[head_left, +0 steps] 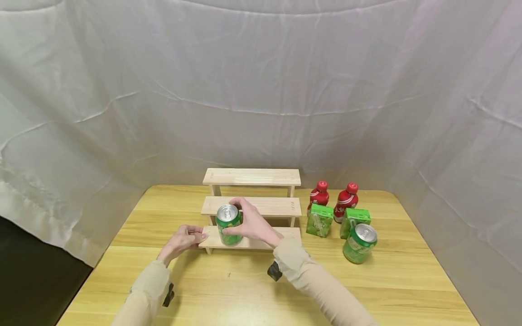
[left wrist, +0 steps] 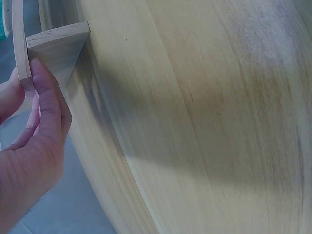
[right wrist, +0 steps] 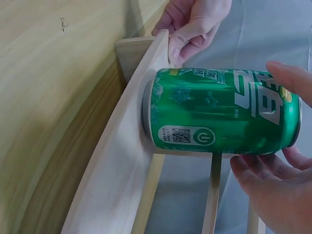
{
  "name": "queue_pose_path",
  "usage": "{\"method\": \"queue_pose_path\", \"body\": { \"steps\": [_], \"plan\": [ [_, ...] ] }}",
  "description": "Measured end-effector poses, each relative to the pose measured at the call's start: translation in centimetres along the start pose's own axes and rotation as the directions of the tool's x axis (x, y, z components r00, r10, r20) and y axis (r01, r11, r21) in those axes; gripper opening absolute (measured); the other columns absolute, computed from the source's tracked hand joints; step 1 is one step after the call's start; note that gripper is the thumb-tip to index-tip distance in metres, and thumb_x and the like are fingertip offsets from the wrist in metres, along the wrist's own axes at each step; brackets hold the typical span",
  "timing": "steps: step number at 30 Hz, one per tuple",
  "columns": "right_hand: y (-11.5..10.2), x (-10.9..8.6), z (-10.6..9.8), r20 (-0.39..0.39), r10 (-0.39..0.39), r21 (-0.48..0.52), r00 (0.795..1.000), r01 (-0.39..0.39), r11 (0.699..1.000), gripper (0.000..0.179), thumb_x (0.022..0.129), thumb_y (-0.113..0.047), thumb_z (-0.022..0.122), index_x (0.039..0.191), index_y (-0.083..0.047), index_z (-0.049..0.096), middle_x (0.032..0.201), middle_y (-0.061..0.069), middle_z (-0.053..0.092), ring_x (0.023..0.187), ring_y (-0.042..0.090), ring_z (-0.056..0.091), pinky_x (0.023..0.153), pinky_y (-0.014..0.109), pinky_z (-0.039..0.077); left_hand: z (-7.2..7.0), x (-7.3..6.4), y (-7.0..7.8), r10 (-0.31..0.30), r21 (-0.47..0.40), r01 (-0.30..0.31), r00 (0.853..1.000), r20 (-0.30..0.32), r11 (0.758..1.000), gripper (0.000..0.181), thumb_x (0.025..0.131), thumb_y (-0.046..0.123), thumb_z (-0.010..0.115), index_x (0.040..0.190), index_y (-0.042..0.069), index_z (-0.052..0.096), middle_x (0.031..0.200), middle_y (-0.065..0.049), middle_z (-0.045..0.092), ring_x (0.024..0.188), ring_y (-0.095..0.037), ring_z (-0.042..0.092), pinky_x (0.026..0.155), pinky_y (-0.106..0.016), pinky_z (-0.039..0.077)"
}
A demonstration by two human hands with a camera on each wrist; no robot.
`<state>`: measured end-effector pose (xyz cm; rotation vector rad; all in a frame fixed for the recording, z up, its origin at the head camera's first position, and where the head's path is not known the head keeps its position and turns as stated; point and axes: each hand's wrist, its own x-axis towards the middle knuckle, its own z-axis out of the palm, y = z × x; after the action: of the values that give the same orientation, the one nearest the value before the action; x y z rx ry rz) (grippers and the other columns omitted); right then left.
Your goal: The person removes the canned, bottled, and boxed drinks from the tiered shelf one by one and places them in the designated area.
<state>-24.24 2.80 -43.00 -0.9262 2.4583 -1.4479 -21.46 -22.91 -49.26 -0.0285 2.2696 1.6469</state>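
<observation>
A green drink can [head_left: 228,226] stands upright on the lowest step of a three-tier wooden shelf [head_left: 265,244], left of its middle. My right hand [head_left: 253,222] holds the can from the right, with the thumb on its near side and the fingers round the back. In the right wrist view the base of the can [right wrist: 214,112] is right at the board. My left hand [head_left: 183,240] pinches the left end of that lowest board, thumb above and fingers beneath. The left wrist view shows those fingers [left wrist: 46,97] at the board's edge [left wrist: 20,44].
To the right of the shelf stand two red bottles [head_left: 319,195], with two green cartons [head_left: 320,220] in front of them. Another green can [head_left: 360,244] stands nearest on that side. A pale curtain [head_left: 261,99] closes off the back and sides of the wooden table [head_left: 228,290].
</observation>
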Motion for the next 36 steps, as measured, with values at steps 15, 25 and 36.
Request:
{"method": "queue_pose_path", "body": {
  "steps": [15, 25, 36],
  "plan": [
    [0.8, -0.1, 0.4, -0.057, -0.038, -0.049, 0.998, 0.036, 0.998, 0.066, 0.077, -0.020, 0.087, 0.131, -0.006, 0.052, 0.125, 0.011, 0.065, 0.118, 0.028, 0.063, 0.103, 0.045, 0.053, 0.0, 0.0, 0.0, 0.002, -0.002, -0.002, 1.000, -0.004, 1.000, 0.045, 0.096, 0.005, 0.061, 0.127, -0.025, 0.045, 0.104, -0.020, 0.066, 0.086, -0.012, 0.066, 0.080, -0.028, 0.060],
    [0.5, -1.8, -0.3, -0.095, -0.022, -0.008, 0.995, 0.022, 1.000, 0.064, 0.076, -0.020, 0.088, 0.129, -0.008, 0.054, 0.122, 0.009, 0.065, 0.112, 0.024, 0.065, 0.096, 0.035, 0.057, 0.0, 0.1, -0.1, -0.001, -0.017, 0.001, 1.000, -0.008, 1.000, 0.044, 0.096, 0.004, 0.061, 0.126, -0.025, 0.047, 0.102, -0.019, 0.067, 0.085, -0.012, 0.066, 0.079, -0.029, 0.061],
    [1.2, -5.1, -3.0, -0.220, 0.086, 0.038, 0.972, -0.080, 0.996, 0.066, 0.071, -0.017, 0.091, 0.127, -0.012, 0.056, 0.121, 0.007, 0.067, 0.107, 0.025, 0.067, 0.093, 0.040, 0.057, 0.0, 0.0, -0.2, 0.012, 0.001, -0.012, 1.000, -0.006, 1.000, 0.045, 0.096, 0.005, 0.061, 0.126, -0.025, 0.046, 0.106, -0.022, 0.065, 0.088, -0.014, 0.065, 0.082, -0.031, 0.061]
  ]
}}
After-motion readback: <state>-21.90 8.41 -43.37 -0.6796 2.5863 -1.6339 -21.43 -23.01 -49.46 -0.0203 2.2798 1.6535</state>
